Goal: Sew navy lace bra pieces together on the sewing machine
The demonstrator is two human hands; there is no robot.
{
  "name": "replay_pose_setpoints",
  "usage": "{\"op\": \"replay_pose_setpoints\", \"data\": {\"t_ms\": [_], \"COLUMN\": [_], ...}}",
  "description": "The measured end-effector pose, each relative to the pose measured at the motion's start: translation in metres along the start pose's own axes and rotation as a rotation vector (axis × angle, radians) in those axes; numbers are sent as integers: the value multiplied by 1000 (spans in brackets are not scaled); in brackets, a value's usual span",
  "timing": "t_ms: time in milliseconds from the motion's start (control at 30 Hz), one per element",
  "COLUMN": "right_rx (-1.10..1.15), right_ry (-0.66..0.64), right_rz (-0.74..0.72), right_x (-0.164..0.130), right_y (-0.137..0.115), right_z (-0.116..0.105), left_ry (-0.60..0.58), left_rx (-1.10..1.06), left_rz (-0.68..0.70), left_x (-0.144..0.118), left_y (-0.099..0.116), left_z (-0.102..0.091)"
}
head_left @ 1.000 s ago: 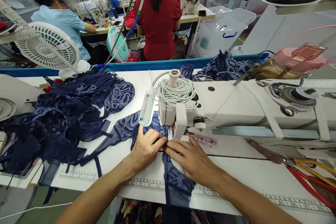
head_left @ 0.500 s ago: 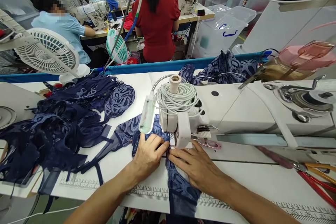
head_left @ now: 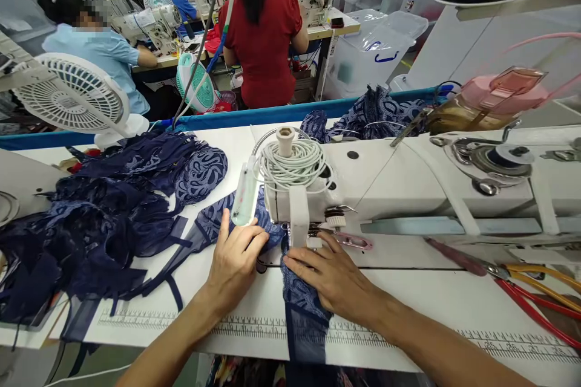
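Observation:
My left hand [head_left: 236,261] lies on the navy lace piece [head_left: 215,214] left of the needle area, its index finger stretched out beside a pale green lamp [head_left: 245,196]. Its fingers are spread, pressing the fabric. My right hand [head_left: 338,281] rests with flat, extended fingers on a navy lace strip [head_left: 302,296], just in front of the presser area. The strip runs under the white sewing machine [head_left: 385,187] and hangs over the table's front edge. The machine head hides the needle and the fabric beneath it.
A pile of navy lace pieces [head_left: 104,211] covers the left. Red-handled scissors [head_left: 531,308] and orange-handled ones lie at right. More lace [head_left: 381,112] sits behind the machine. A white fan [head_left: 75,94] stands at the back left. Beyond, people sit at other machines.
My left hand has moved left, away from my right hand, and its fingers have spread. A gap now shows between the hands. The view has shifted slightly.

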State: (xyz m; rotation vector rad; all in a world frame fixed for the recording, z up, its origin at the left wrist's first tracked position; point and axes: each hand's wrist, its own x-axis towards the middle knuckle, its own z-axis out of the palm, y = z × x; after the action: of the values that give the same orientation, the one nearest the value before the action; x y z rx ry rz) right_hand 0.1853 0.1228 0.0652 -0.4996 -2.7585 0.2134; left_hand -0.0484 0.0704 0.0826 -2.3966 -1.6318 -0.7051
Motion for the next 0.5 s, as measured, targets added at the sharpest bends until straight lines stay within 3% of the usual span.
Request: {"op": "replay_pose_setpoints", "data": {"t_ms": [133,267,400,500], "right_rx": [14,22,33,39], "right_ry": [12,-22,-30,-5], "right_rz": [9,16,7,7], "right_x": [1,2,2,1], "right_y": [0,-1,-2,-2], "right_z": [-1,-3,-4,-3], "left_ry": [45,-6,95,79], "left_rx": [-81,-96,-43,-63], "left_rz": [16,76,159,187], "left_x": [-2,-4,-1,1], "left_y": [-4,-7,-4,-1], "left_z": [9,19,18,16]}}
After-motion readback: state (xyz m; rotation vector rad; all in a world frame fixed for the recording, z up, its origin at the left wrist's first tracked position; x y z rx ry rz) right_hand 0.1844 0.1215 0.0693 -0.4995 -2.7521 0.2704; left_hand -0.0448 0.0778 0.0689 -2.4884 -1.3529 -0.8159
